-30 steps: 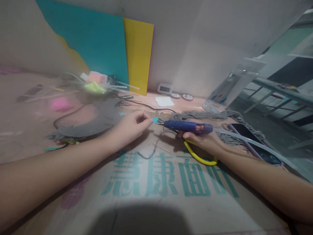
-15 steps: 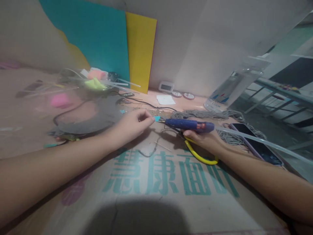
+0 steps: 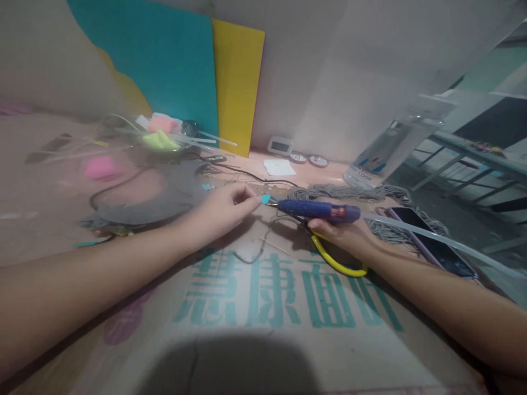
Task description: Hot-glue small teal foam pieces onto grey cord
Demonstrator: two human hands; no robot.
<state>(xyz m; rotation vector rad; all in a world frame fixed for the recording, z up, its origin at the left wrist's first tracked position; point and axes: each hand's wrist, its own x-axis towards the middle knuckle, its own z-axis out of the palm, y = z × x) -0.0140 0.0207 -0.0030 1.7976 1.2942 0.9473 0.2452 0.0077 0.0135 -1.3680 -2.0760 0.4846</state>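
Observation:
My right hand is closed around a blue glue gun, its thumb along the near side. A long clear glue stick runs out of the gun's back, over my right forearm. My left hand pinches a small turquoise piece between thumb and forefinger. The gun's metal nozzle points left at that piece, touching it or very close; which, I cannot tell. Beneath my right hand shows the yellow handle of a tool, the rest of it mostly hidden.
Grey cord bundles and a phone lie at the right, before a clear bottle. A thin stick lies on the printed cardboard. Turquoise and yellow sheets lean on the wall. Clay-like lumps sit left.
Almost nothing differs. The turquoise piece between my left fingertips has turned slightly; both hands and the glue gun stay in place.

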